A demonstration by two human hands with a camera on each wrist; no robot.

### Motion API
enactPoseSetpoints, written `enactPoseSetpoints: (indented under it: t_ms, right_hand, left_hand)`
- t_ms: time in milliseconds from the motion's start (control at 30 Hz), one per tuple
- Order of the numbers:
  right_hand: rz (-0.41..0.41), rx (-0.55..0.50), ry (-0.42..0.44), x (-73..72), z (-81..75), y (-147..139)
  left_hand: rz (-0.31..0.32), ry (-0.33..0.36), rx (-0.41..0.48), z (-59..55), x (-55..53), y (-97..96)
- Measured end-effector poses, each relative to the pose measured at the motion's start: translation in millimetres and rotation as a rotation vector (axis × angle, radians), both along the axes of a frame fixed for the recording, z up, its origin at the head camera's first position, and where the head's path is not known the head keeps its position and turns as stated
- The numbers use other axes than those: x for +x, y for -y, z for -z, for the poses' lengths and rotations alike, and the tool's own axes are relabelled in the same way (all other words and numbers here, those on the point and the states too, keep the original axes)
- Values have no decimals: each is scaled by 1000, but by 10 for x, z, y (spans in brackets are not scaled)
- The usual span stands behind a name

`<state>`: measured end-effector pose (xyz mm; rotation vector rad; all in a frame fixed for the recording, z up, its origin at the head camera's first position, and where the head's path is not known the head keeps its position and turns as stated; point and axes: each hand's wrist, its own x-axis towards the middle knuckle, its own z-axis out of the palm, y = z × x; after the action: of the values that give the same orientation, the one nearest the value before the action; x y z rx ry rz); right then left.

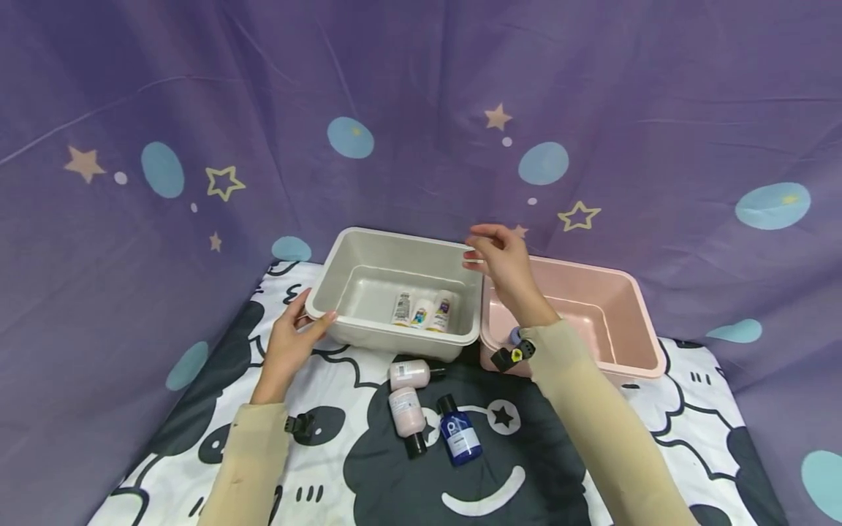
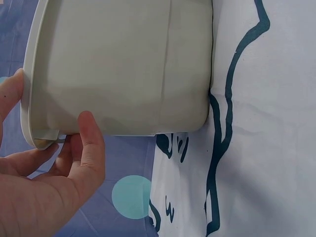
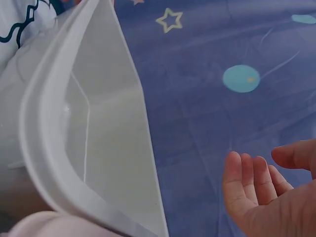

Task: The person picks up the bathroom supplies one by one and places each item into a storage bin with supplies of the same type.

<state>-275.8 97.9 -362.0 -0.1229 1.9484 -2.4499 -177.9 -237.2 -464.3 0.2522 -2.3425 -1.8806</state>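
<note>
In the head view my left hand [image 1: 294, 343] grips the near left corner of a light grey plastic bin [image 1: 388, 334]. The left wrist view shows the thumb on top of the rim [image 2: 27, 98] and the fingers curled beneath it. Inside the bin, several small white bottles with printed labels [image 1: 421, 313] lie toward the right. My right hand [image 1: 503, 259] is raised near the bin's far right corner, holding nothing. Its fingers [image 3: 236, 177] are loosely bent, and the right wrist view shows a gap between them and the bin wall [image 3: 118, 148].
A pink bin [image 1: 625, 314] stands to the right, against the grey one. In front lie two pale pink bottles with black caps [image 1: 409, 374] [image 1: 406, 410] and a blue bottle [image 1: 460, 437]. A purple patterned curtain [image 1: 421, 95] hangs behind the cartoon-print cloth [image 1: 526, 409].
</note>
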Motion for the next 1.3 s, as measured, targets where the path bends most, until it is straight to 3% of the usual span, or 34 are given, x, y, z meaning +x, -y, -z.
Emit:
enactPoseSetpoints:
  t_ms: [367,700,933,1300]
  right_hand:
    - [-5,-5,-64,437,-8,-259]
    - [-7,161,-116,741,130,-456]
    - [26,235,-162,887,230,-626]
    - [48,251,-165,1033,380,-794]
  left_hand:
    - [-2,-1,9,13,-11,23]
    - [-9,-2,4,30,-21,45]
    - [-29,-1,-14,28,-13,56]
    - [-90,-44,-100,74,3,103]
